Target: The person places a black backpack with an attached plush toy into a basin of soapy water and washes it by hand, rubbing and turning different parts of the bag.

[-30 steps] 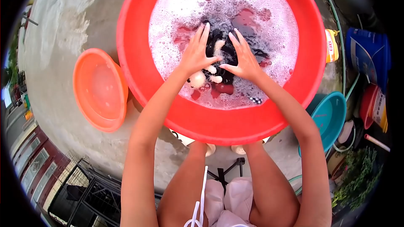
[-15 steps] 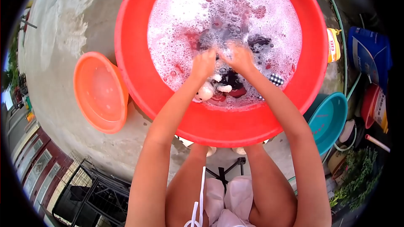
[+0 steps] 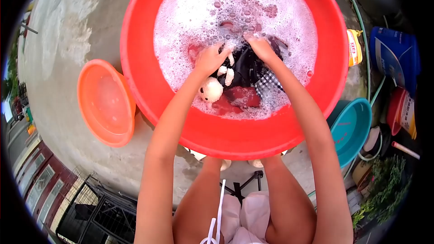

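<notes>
A wide red tub (image 3: 226,140) holds foamy water with wet clothes in it. My left hand (image 3: 210,58) is closed on the left part of a black garment (image 3: 244,68), beside a white plush figure (image 3: 211,89) with small limbs. My right hand (image 3: 261,49) grips the same garment at its upper right, its fingertips partly in the foam. Dark red cloth (image 3: 242,97) lies below the black fabric. A black-and-white checked piece (image 3: 269,83) shows under my right wrist. Suds hide the lower layers.
An orange basin (image 3: 108,104) stands left of the tub; a teal basin (image 3: 352,131) stands at the right. Beyond are a yellow-and-white package (image 3: 354,47), a blue container (image 3: 393,54) and a green hose (image 3: 364,27). A black wire cage (image 3: 101,212) sits lower left.
My hands have moved apart, spreading the black garment up through the foam. More of the plush figure, red cloth and checked piece now shows.
</notes>
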Available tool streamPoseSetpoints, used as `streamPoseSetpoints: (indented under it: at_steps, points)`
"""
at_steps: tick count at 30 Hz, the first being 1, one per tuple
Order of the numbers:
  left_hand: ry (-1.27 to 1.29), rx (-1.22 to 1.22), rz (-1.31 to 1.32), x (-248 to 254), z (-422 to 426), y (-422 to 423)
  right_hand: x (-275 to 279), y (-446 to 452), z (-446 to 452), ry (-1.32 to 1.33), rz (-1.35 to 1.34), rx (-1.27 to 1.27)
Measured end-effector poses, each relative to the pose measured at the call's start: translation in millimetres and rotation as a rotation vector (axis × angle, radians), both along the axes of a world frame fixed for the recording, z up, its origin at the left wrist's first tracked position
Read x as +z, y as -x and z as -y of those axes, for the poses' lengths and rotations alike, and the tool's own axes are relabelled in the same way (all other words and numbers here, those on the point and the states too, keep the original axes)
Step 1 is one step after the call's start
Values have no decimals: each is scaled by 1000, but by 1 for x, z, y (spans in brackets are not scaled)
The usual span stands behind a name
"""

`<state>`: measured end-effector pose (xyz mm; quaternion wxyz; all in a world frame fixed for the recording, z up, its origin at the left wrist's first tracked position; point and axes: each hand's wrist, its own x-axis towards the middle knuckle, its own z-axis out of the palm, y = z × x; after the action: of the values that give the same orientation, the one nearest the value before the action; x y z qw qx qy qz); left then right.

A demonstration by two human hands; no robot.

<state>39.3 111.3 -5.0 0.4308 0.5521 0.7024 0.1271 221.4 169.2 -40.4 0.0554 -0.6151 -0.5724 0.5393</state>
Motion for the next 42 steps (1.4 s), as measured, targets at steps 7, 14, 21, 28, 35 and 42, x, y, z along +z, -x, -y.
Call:
streamPoseSetpoints:
  at_steps: [7,14,21,28,35,42]
  points:
    - [-385,-473,-326,74,18,20,64,-41,13,-705,-6,467]
    - [-391,-599,-313,26,49,-10,53,-43,47,-674,-40,698]
    - [-300,-517,-299,14,68,-26,42,-31,70,-794,56,775]
    - [-63,-507,-114,-11,60,-19,16,-30,62,-744,152,916]
    - [-183,-353,-221,-5,41,-28,6,-14,30,-478,186,971]
    - [-79,-379,-134,0,32,-20,14,-18,33,-589,150,803]
